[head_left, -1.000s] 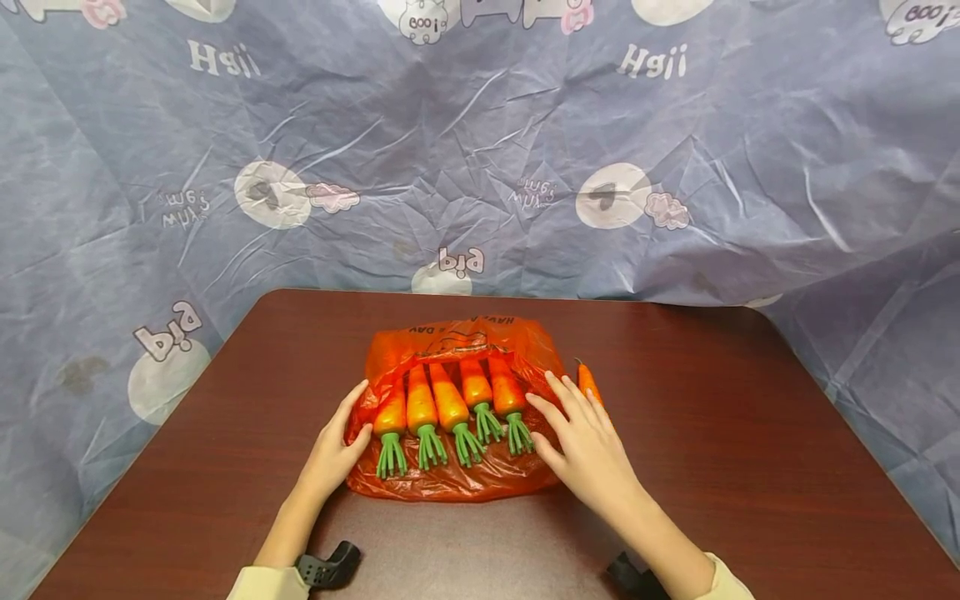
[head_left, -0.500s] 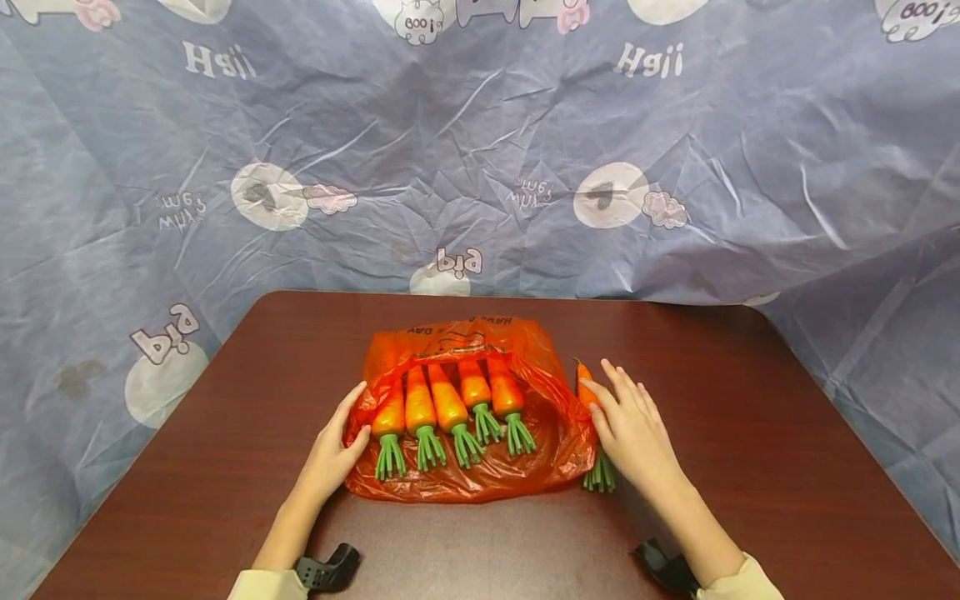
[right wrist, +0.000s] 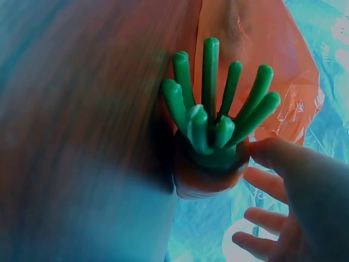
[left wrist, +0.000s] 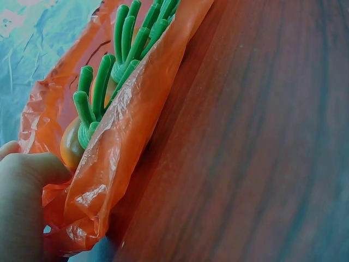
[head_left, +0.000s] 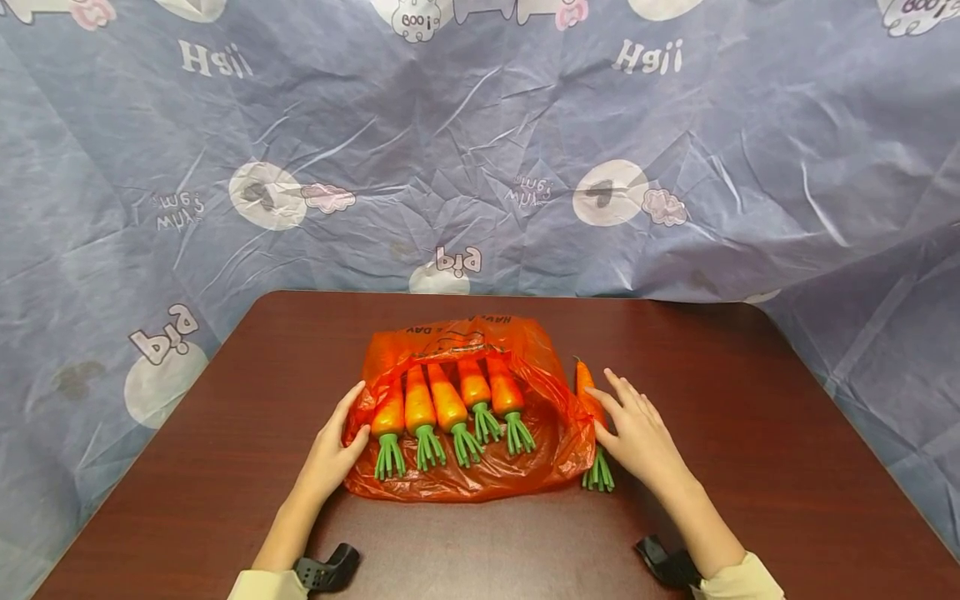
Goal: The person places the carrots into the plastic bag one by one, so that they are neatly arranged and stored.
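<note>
A thin orange-red plastic bag point(head_left: 480, 485) lies on the table, its mouth toward me. Several orange carrots point(head_left: 450, 408) with green stalks lie side by side inside. At the bag's left edge my left hand point(head_left: 333, 446) holds the film; in the left wrist view the thumb point(left wrist: 38, 169) bends over it beside a carrot. Another carrot point(head_left: 585, 382) lies outside, along the bag's right edge. Beside it is my right hand point(head_left: 637, 433), fingers spread. The right wrist view shows the thumb at this carrot's top point(right wrist: 210, 169), the other fingers apart.
The brown wooden table point(head_left: 750, 467) extends to both sides of the bag. Behind it hangs a wrinkled blue-grey printed cloth point(head_left: 450, 125). Black wrist straps point(head_left: 327, 568) sit on both forearms near the pale sleeves.
My right hand has left the bag's right side and moved right to the loose carrot. The bag's right side has spread outward. My left hand has stayed at the left edge.
</note>
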Tool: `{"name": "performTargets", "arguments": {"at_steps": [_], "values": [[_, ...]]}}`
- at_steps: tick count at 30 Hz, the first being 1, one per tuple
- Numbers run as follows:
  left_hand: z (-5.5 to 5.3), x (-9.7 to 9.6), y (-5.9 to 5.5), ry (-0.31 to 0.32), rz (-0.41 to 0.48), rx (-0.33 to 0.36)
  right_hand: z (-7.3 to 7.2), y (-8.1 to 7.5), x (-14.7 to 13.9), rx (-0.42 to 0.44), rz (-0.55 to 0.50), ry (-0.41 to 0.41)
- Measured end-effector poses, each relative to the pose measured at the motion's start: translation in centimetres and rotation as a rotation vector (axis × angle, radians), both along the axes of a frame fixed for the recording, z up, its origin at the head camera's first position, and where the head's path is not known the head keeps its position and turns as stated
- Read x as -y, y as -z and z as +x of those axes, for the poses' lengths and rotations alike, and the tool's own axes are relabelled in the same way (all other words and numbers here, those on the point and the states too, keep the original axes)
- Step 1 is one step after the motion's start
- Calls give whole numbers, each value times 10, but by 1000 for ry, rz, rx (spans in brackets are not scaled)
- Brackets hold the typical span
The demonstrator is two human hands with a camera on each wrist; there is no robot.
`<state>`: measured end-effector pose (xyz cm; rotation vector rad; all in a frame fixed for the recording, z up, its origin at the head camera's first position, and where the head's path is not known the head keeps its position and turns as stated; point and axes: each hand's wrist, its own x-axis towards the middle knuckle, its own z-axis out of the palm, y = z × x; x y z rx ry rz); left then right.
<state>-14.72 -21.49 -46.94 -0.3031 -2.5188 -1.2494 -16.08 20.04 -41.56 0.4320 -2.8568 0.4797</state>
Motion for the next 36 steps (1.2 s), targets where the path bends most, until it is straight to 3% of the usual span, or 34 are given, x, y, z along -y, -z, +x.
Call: {"name": "performTargets", "arguments": {"at_steps": [15, 25, 36], "values": [[1, 0, -1, -4, -3, 4, 2, 5, 3, 189, -42, -34], [1, 0, -2, -6, 1, 0, -2, 3, 1, 186, -121, -68], [2, -1, -2, -3, 7, -1, -1, -7, -9, 189, -109, -7]]}}
